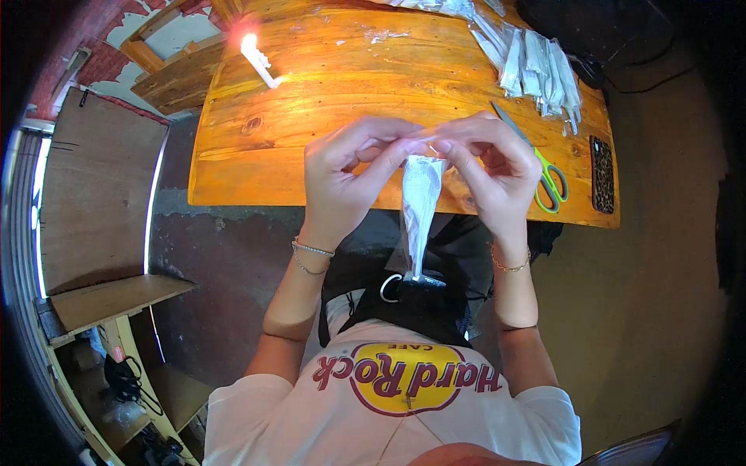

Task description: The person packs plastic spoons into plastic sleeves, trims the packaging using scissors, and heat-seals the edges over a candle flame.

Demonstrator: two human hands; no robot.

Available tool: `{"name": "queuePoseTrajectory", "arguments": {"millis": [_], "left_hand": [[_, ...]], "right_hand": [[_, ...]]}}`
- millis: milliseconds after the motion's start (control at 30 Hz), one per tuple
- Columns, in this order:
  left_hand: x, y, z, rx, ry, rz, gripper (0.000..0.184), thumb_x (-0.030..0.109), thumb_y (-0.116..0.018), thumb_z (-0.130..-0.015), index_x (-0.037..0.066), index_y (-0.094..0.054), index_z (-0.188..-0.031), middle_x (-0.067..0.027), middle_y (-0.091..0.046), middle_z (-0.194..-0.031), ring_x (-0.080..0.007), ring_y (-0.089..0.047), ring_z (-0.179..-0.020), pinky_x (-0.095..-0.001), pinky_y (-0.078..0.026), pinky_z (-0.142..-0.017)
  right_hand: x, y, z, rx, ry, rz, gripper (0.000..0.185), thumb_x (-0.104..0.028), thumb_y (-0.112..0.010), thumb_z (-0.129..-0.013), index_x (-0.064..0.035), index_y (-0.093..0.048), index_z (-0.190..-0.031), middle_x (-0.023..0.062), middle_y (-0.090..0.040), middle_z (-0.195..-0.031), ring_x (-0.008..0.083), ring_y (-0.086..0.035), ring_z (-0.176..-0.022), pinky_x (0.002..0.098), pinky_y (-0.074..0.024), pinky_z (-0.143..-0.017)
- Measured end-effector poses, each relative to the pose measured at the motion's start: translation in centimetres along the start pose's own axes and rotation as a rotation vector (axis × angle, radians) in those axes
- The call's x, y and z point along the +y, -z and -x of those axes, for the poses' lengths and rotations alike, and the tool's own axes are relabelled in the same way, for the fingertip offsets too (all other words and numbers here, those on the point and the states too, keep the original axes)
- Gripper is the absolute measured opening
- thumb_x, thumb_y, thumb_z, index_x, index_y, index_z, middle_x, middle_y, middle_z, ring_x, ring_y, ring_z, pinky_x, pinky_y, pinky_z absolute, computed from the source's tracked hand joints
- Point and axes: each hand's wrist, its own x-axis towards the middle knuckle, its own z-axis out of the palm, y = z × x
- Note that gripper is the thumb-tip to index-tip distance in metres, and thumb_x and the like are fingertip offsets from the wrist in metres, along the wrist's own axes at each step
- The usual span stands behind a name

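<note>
Between both hands hangs a narrow clear plastic packet point(420, 194) with a white folded paper napkin inside, wide at the top and tapering downward. My left hand point(353, 167) pinches the packet's upper edge from the left, thumb and fingers pressed together. From the right, my right hand point(489, 167) pinches the same edge, its fingertips close to the left ones. The packet hangs in front of the table's near edge, above my lap. Fingers partly hide the top edge.
A lit candle point(258, 62) stands tilted at the back left of the wooden table point(311, 101). Several similar packets point(540, 74) lie at the back right. Green-handled scissors point(548, 175) and a leopard-print phone point(602, 175) lie at the right. Wooden shelves point(116, 311) stand at left.
</note>
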Motion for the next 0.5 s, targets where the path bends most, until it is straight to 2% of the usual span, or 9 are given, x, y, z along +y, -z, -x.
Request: {"name": "queuePoseTrajectory", "arguments": {"millis": [167, 300, 500], "left_hand": [[-0.6, 0.4, -0.1, -0.100, 0.013, 0.184, 0.009, -0.005, -0.054, -0.082, -0.003, -0.061, -0.087, -0.0081, -0.063, -0.084, -0.0125, -0.063, -0.076, -0.0212, -0.052, -0.064], [-0.2, 0.3, -0.1, -0.118, 0.039, 0.283, 0.010, -0.006, -0.051, -0.083, -0.004, -0.060, -0.087, -0.0084, -0.061, -0.086, -0.0122, -0.062, -0.078, -0.0212, -0.052, -0.064], [0.5, 0.4, 0.1, -0.098, 0.060, 0.258, 0.013, -0.006, -0.062, -0.076, -0.004, -0.060, -0.089, -0.0078, -0.062, -0.085, -0.0123, -0.062, -0.079, -0.0226, -0.053, -0.068]], "right_hand": [[-0.1, 0.3, -0.2, -0.024, 0.254, 0.194, 0.014, 0.005, -0.062, -0.065, -0.0003, -0.067, -0.077, 0.0097, -0.062, -0.074, 0.0173, -0.059, -0.066, 0.0237, -0.0455, -0.056], [-0.5, 0.4, -0.2, -0.031, 0.311, 0.250, 0.014, 0.004, -0.062, -0.062, -0.0007, -0.067, -0.074, 0.0105, -0.061, -0.074, 0.0188, -0.060, -0.065, 0.0247, -0.0453, -0.055], [-0.3, 0.2, -0.4, -0.034, 0.320, 0.256, 0.008, 0.004, -0.060, -0.061, 0.0007, -0.063, -0.069, 0.0117, -0.061, -0.075, 0.0192, -0.060, -0.066, 0.0255, -0.0459, -0.056]]}}
